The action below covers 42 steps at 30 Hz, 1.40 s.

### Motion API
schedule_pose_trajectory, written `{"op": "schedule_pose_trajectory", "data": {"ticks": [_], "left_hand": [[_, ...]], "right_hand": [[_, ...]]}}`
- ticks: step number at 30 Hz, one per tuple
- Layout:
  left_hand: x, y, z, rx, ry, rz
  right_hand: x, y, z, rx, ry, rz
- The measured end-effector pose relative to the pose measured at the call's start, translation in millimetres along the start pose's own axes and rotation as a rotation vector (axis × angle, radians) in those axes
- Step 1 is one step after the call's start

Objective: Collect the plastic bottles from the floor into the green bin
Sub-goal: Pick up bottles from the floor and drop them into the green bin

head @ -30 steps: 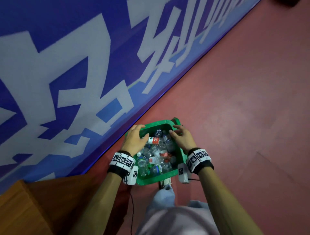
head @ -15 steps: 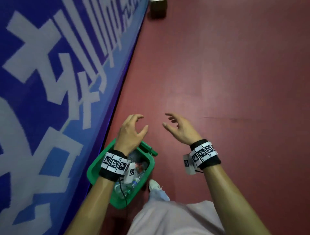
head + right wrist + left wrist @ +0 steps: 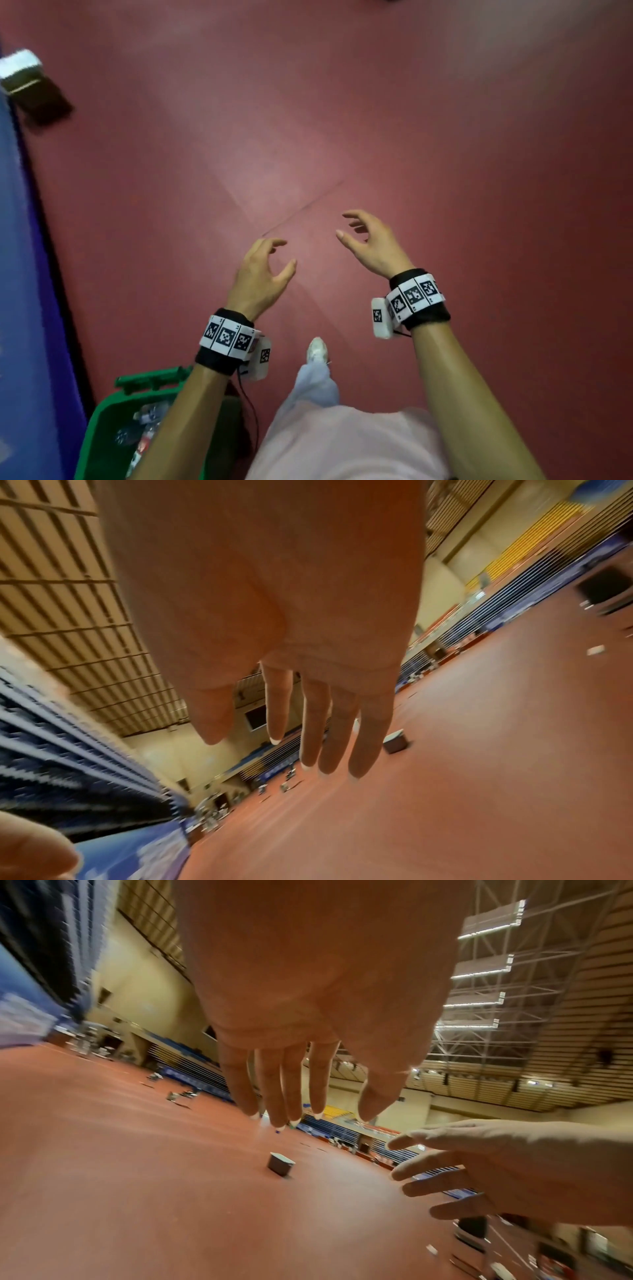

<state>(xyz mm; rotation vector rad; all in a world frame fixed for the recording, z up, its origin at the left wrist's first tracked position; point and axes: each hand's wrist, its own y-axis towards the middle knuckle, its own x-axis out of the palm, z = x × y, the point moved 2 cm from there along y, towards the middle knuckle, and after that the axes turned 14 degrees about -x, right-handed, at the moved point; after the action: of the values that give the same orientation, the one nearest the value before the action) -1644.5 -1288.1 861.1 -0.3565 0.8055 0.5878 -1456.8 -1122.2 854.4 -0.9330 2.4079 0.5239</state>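
Plastic bottles [image 3: 144,428] already lie heaped in the green bin [image 3: 102,421], well behind the slack, empty fingers of the left hand [image 3: 260,277] and right hand [image 3: 373,246], and no loose bottle shows on the red floor [image 3: 376,120] ahead, so the collecting looks largely done.

Bare forearms, black wristbands [image 3: 219,356] ringed with white black-patterned marker tiles, small white camera boxes [image 3: 381,318] cabled beneath each wrist, pale pink top [image 3: 346,445], light trousers [image 3: 317,380], white shoe [image 3: 317,349].
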Motion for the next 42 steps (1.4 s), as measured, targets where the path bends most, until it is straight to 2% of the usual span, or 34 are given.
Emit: {"op": "schedule_pose_trajectory", "data": {"ticks": [8, 13, 17, 23, 27, 30, 33, 36, 38, 42], "left_hand": [[121, 104, 119, 0.219, 0.084, -0.244], [224, 199, 217, 0.367, 0.106, -0.39], [301, 247, 307, 0.524, 0.14, -0.531], [409, 253, 436, 0.799, 0.254, -0.741], [484, 241, 513, 0.931, 0.298, -0.826], [534, 236, 569, 0.989, 0.303, -0.836], [584, 237, 632, 1.021, 0.322, -0.819], [622, 245, 691, 1.017, 0.341, -0.789], [645, 251, 728, 1.013, 0.351, -0.768], [690, 262, 795, 1.022, 0.363, -0.735]], "right_hand": [[-133, -20, 121, 0.23, -0.051, 0.275], [-233, -13, 202, 0.391, -0.103, 0.446], [-308, -23, 244, 0.523, -0.152, 0.647], [-387, -72, 288, 0.684, -0.194, 0.857], [-442, -109, 331, 0.78, -0.183, 0.982], [-491, -130, 376, 0.819, -0.168, 1.046], [-566, -142, 434, 0.834, -0.126, 1.099], [-650, -147, 479, 0.812, -0.116, 1.114], [-703, -150, 501, 0.78, -0.114, 1.184], [-774, -155, 547, 0.738, -0.099, 1.251]]}}
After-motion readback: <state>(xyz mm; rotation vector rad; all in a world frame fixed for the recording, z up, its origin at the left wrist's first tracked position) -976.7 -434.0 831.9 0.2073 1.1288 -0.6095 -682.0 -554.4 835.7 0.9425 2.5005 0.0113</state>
